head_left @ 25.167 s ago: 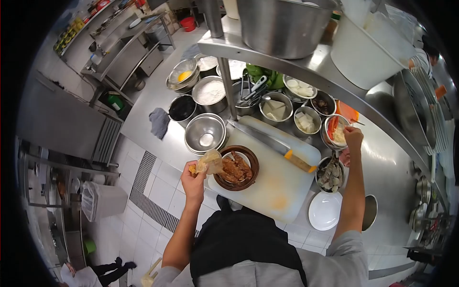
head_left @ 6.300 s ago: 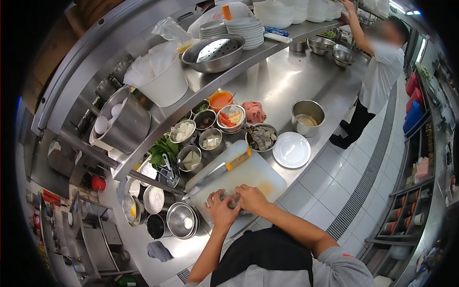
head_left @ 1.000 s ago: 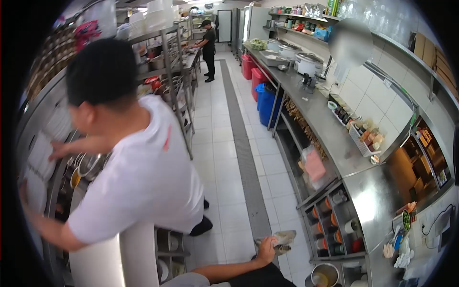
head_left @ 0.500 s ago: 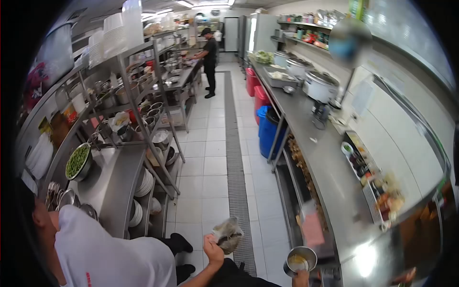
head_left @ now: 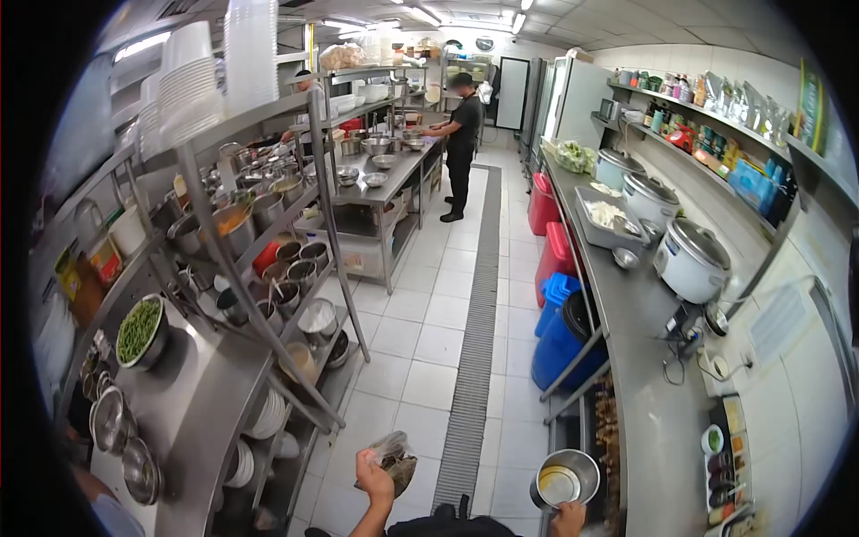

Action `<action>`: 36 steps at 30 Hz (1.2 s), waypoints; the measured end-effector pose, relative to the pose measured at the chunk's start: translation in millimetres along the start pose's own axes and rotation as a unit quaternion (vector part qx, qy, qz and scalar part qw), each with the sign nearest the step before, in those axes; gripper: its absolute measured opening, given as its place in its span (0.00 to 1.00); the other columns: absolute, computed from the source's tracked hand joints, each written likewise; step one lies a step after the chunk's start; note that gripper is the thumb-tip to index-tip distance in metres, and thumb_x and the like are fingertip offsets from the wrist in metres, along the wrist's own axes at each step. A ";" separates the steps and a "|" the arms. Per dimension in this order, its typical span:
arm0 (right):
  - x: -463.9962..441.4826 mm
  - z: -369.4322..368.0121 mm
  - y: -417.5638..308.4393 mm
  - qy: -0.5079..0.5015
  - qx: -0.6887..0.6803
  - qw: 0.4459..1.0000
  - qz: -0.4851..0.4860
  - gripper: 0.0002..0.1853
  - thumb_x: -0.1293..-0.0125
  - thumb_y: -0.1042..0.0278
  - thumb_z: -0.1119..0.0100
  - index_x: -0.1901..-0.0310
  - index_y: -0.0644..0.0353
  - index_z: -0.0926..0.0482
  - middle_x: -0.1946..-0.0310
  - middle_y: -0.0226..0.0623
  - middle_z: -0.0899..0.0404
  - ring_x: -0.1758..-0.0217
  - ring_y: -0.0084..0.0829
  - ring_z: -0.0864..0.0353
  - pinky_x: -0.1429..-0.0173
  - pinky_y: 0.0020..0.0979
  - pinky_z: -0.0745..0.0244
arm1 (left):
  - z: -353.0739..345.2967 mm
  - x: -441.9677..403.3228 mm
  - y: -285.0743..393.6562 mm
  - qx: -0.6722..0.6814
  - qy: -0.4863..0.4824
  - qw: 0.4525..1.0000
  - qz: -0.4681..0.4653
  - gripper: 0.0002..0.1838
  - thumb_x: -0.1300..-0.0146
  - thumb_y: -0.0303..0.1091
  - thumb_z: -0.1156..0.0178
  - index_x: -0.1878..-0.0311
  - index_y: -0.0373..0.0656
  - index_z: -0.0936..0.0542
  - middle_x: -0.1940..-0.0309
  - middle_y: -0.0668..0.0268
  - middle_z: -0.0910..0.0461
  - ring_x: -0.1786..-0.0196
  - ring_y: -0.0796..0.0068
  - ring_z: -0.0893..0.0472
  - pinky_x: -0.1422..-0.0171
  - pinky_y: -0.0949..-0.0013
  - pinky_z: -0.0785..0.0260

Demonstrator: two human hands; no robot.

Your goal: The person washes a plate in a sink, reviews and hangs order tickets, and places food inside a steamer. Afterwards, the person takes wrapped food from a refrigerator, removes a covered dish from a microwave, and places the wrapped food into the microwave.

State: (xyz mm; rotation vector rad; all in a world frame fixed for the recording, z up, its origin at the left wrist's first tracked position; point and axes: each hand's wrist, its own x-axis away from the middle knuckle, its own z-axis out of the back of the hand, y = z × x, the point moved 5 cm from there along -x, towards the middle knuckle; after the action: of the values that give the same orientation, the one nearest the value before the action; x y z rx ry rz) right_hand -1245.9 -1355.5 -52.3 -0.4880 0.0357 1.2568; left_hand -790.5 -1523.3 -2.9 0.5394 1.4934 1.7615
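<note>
Near the bottom centre, my left hand (head_left: 376, 479) is closed on a clear plastic bag (head_left: 390, 458) with dark, greyish contents. To its right, my right hand (head_left: 568, 519) grips the near rim of a round steel pot (head_left: 566, 479). A little yellowish liquid or residue shows at the bottom of the pot, which is tilted towards the camera. The bag and the pot are apart, both held above the floor.
A steel counter (head_left: 644, 358) with rice cookers (head_left: 691, 259) runs along the right, blue and red bins (head_left: 569, 345) below it. At left stand a rack (head_left: 327, 224) of pots and a bowl of green beans (head_left: 141, 333). A person in black (head_left: 463, 148) stands farther up the aisle.
The view has turned left and up the aisle. My right hand and the pot have come further into view. The nearby person in white has mostly left the view at lower left.
</note>
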 end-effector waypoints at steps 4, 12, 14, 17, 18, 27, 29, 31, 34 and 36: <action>-119.5 -25.3 -14.9 -0.032 -0.006 0.999 0.000 0.08 0.53 0.77 0.38 0.69 0.54 0.17 0.67 0.41 0.25 0.58 0.47 0.28 0.52 0.44 0.31 | -85.2 -79.1 9.4 0.063 -0.012 0.997 0.048 0.08 0.28 0.23 0.57 0.55 0.36 0.27 0.63 0.63 0.26 0.58 0.71 0.26 0.48 0.69 0.32; -362.8 -149.7 10.1 -0.077 -0.030 0.995 0.059 0.09 0.53 0.74 0.36 0.68 0.54 0.16 0.66 0.40 0.24 0.59 0.47 0.28 0.52 0.43 0.30 | -229.9 -226.7 22.8 0.163 0.066 0.983 0.048 0.08 0.28 0.24 0.58 0.58 0.38 0.27 0.65 0.68 0.29 0.61 0.77 0.29 0.56 0.73 0.34; -432.9 -168.0 13.6 -0.085 -0.031 0.994 0.065 0.09 0.53 0.74 0.35 0.67 0.54 0.15 0.66 0.40 0.23 0.59 0.47 0.27 0.52 0.43 0.30 | -258.7 -257.3 25.1 0.155 0.089 0.982 0.064 0.08 0.28 0.25 0.58 0.59 0.39 0.27 0.66 0.69 0.29 0.63 0.78 0.30 0.57 0.73 0.34; -543.1 -195.5 -2.0 -0.031 -0.034 0.994 0.095 0.07 0.53 0.74 0.33 0.70 0.55 0.16 0.68 0.39 0.23 0.58 0.47 0.26 0.53 0.43 0.29 | -294.0 -310.5 27.5 0.051 0.181 0.979 0.082 0.08 0.29 0.28 0.56 0.60 0.40 0.27 0.68 0.69 0.31 0.65 0.76 0.32 0.57 0.71 0.35; -582.9 -195.0 -17.3 -0.040 -0.035 0.994 0.096 0.07 0.53 0.74 0.33 0.69 0.54 0.16 0.68 0.38 0.23 0.59 0.46 0.26 0.54 0.43 0.29 | -305.5 -322.5 58.1 0.033 0.196 0.976 0.092 0.09 0.29 0.31 0.56 0.60 0.40 0.27 0.69 0.68 0.31 0.65 0.74 0.32 0.57 0.69 0.36; -888.4 -252.4 -70.1 -0.009 -0.112 0.988 0.110 0.03 0.49 0.75 0.36 0.71 0.55 0.19 0.70 0.38 0.24 0.63 0.44 0.28 0.56 0.42 0.31 | -476.5 -488.6 43.3 -0.103 0.207 0.973 0.017 0.07 0.39 0.20 0.58 0.61 0.38 0.30 0.66 0.61 0.30 0.59 0.65 0.31 0.49 0.66 0.36; -947.0 -277.3 -74.9 0.002 -0.097 0.990 0.099 0.03 0.49 0.75 0.37 0.72 0.56 0.20 0.70 0.38 0.24 0.63 0.44 0.28 0.56 0.42 0.31 | -538.1 -530.1 50.7 -0.136 0.167 0.976 0.000 0.08 0.38 0.20 0.57 0.60 0.37 0.29 0.65 0.59 0.29 0.59 0.63 0.30 0.48 0.65 0.35; -1007.6 -287.7 -89.1 0.015 -0.085 0.992 0.090 0.03 0.49 0.75 0.37 0.72 0.56 0.20 0.70 0.38 0.25 0.63 0.44 0.28 0.56 0.42 0.31 | -601.2 -576.7 52.9 -0.168 0.147 0.974 -0.027 0.10 0.41 0.17 0.56 0.59 0.35 0.28 0.64 0.57 0.27 0.58 0.61 0.28 0.46 0.65 0.35; -1087.1 -296.2 -96.6 -0.001 -0.090 0.985 0.147 0.05 0.51 0.78 0.39 0.72 0.56 0.21 0.71 0.38 0.26 0.62 0.45 0.27 0.56 0.42 0.31 | -707.3 -645.9 86.9 -0.022 0.098 0.995 0.000 0.08 0.34 0.21 0.58 0.58 0.36 0.28 0.62 0.62 0.27 0.55 0.68 0.28 0.44 0.67 0.35; -1132.8 -304.3 -87.6 0.017 -0.056 0.982 0.177 0.06 0.54 0.80 0.42 0.73 0.57 0.22 0.72 0.39 0.26 0.62 0.46 0.27 0.56 0.43 0.31 | -778.8 -691.8 117.7 0.084 0.003 0.996 0.043 0.08 0.29 0.25 0.59 0.57 0.37 0.29 0.61 0.65 0.28 0.55 0.71 0.28 0.44 0.68 0.35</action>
State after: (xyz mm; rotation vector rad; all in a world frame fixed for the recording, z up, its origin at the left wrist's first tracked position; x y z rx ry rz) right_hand -1458.6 -2509.4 30.8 -0.6191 0.0848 1.6049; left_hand -954.7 -2558.0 33.8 0.6943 1.6527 1.7131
